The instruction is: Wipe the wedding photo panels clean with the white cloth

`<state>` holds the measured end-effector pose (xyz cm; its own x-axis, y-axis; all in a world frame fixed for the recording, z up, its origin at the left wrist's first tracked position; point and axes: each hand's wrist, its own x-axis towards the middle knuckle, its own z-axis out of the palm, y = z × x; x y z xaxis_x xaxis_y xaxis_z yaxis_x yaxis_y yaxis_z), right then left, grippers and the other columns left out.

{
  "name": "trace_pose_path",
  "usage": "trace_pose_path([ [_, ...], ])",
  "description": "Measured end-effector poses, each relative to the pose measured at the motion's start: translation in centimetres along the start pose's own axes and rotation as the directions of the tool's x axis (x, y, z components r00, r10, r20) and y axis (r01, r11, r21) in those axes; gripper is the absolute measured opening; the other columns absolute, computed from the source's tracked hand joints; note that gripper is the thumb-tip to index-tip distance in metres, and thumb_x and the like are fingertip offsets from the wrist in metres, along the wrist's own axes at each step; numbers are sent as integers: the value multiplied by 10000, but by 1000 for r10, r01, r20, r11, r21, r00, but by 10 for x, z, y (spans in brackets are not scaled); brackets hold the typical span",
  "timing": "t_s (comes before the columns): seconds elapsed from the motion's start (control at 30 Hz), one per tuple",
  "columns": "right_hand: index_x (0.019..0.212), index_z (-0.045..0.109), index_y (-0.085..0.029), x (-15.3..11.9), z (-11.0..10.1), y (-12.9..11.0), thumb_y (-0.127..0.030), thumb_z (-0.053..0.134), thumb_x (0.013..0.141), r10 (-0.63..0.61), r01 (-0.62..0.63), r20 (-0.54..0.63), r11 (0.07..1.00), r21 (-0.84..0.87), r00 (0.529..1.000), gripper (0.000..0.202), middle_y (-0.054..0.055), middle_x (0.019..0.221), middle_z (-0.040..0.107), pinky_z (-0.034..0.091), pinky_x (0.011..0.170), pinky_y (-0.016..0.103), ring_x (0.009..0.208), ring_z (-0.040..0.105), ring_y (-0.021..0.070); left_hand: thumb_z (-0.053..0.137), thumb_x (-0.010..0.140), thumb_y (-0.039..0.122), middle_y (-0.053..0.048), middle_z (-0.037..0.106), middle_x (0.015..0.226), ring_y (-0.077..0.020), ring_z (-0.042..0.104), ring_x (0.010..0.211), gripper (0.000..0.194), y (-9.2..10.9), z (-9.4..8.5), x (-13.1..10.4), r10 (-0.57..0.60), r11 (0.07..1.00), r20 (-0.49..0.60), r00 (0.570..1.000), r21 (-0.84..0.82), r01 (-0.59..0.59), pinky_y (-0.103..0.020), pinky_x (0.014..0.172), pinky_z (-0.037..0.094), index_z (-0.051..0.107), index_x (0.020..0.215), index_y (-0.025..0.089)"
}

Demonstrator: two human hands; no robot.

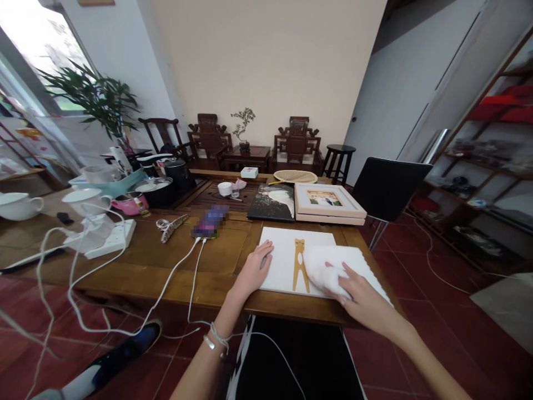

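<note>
Centrally, tan figure [298, 248] on white board [280, 266], left hand [255, 269] at board's left edge, grip unclear, right hand [362, 297] opposite, clutching white cloth [347, 258] over right side, framed picture [327, 198] beyond.

Wooden table [225, 260], white board [281, 264], power strip [119, 239]

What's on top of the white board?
A tan cutout, the left hand, and part of a fluffy white sheet in the right hand. Whatever the sheet covers is hidden.

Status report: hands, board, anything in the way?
Left hand on white board. Right hand gripping white cloth. Tan animal-shaped cutout visible; cloth over board's right side.
</note>
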<state>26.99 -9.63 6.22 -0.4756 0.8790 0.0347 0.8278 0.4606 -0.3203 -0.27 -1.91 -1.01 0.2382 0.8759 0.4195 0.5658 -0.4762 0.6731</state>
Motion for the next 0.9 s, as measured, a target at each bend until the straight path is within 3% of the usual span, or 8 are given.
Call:
trace_pose_path([
  [0.1, 819, 605, -228, -16, -7, -14, -136, 396, 793, -11, 7, 83, 999, 49, 996, 230, 40, 1143, 590, 288, 1010, 414, 1279, 297, 264, 406, 855, 228, -96, 529, 1269, -202, 415, 1242, 333, -1, 0, 0, 2, 1000, -2, 1000, -4, -2, -429, 1069, 282, 579, 1131, 161],
  [0.2, 818, 598, -233, -15, -9, -11, -196, 412, 822, 37, -43, 92, 997, 70, 995, 189, 53, 1068, 617, 320, 983, 412, 1246, 344, 280, 409, 852, 223, -94, 530, 1268, -206, 420, 1239, 332, -3, 1, 0, 4, 1000, 2, 1000, -11, -4, -442, 1061, 292, 577, 1133, 167],
  [0.33, 853, 582, -208, 14, -10, 6, -255, 413, 827, 132, -134, 42, 990, 49, 990, 177, 80, 1024, 613, 367, 927, 404, 1224, 363, 304, 405, 853, 225, -85, 531, 1268, -202, 417, 1241, 336, -4, 1, 0, 13, 1000, 0, 1000, -14, -13, -436, 1064, 290, 575, 1139, 174],
  [0.43, 815, 577, -204, 44, -12, 16, -301, 374, 858, 135, -132, -38, 989, 58, 990, 229, 79, 990, 622, 367, 910, 386, 1145, 447, 291, 406, 854, 234, -78, 532, 1268, -201, 418, 1240, 335, -3, 1, 0, 12, 1000, -3, 1000, -18, -12, -427, 1066, 289, 576, 1138, 179],
  [0.53, 867, 596, -204, 71, -11, 21, -308, 346, 885, 81, -73, -127, 995, 71, 989, 272, 61, 1011, 632, 293, 976, 395, 1044, 515, 255, 405, 856, 241, -83, 527, 1272, -201, 419, 1240, 335, -3, 0, 0, 4, 1000, 4, 1000, -12, -4, -422, 1068, 289, 579, 1135, 175],
  [0.63, 921, 606, -192, 84, -5, 23, -185, 364, 850, 30, -29, -165, 1000, 12, 986, 253, 45, 1066, 625, 193, 1037, 413, 1025, 520, 233, 406, 858, 247, -91, 527, 1272, -198, 420, 1239, 335, -2, 0, 0, -2, 1000, 4, 1000, -15, 2, -418, 1070, 286, 581, 1132, 165],
  [0.77, 916, 609, -189, 67, 1, 17, -88, 383, 763, -7, -2, -139, 998, -61, 990, 292, 49, 1097, 610, 175, 1048, 423, 1053, 502, 235, 411, 856, 247, -96, 527, 1271, -201, 420, 1239, 333, 0, 0, 0, -8, 1000, 6, 1000, -24, 8, -420, 1070, 286, 585, 1126, 158],
  [0.9, 908, 609, -204, 23, -6, 3, -126, 393, 774, 3, -3, 6, 1000, -17, 1000, 266, 61, 1105, 598, 264, 1005, 420, 1185, 401, 273, 409, 856, 239, -87, 530, 1269, -204, 421, 1238, 331, 0, -1, 0, -3, 1000, 2, 1000, -17, 3, -421, 1065, 294, 584, 1128, 167],
])
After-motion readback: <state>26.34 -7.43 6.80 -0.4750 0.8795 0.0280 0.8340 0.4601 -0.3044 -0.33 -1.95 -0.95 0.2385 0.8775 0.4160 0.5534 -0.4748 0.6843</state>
